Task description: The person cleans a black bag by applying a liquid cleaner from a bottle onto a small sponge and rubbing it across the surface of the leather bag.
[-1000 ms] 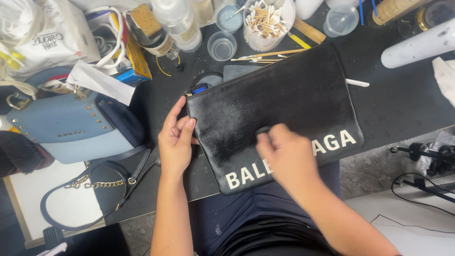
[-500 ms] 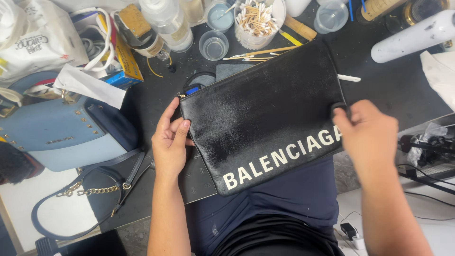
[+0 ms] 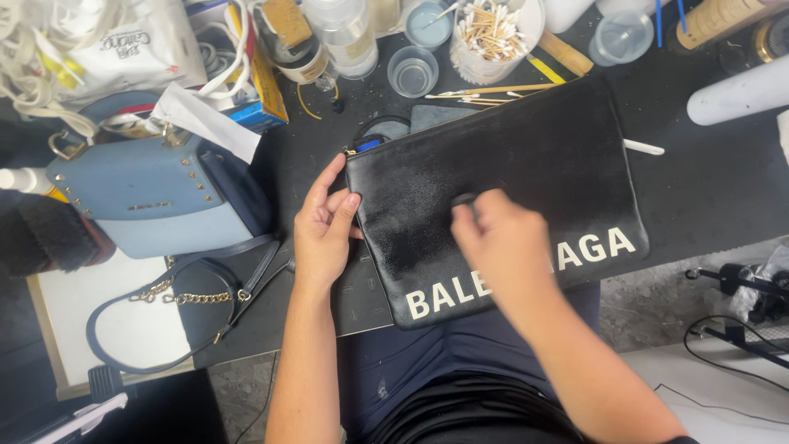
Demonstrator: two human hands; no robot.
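A flat black leather pouch (image 3: 526,156) with white lettering lies on the dark worktop, tilted, its lower edge over my lap. My left hand (image 3: 323,234) presses on the pouch's left edge, fingers curled over the corner. My right hand (image 3: 503,247) sits on the middle of the pouch, closed around a small dark object (image 3: 463,200) that pokes out by the fingertips and touches the leather; I cannot tell what that object is.
A light blue handbag (image 3: 156,197) with a chain strap lies at the left. Behind the pouch stand a cup of cotton swabs (image 3: 493,37), small clear cups (image 3: 412,72), bottles and wooden sticks. A white tube (image 3: 740,94) lies at the right. Cables run across the floor at lower right.
My right hand has swept from the pouch's right edge back to its middle, after moving rightward before. The left hand has stayed on the left edge.
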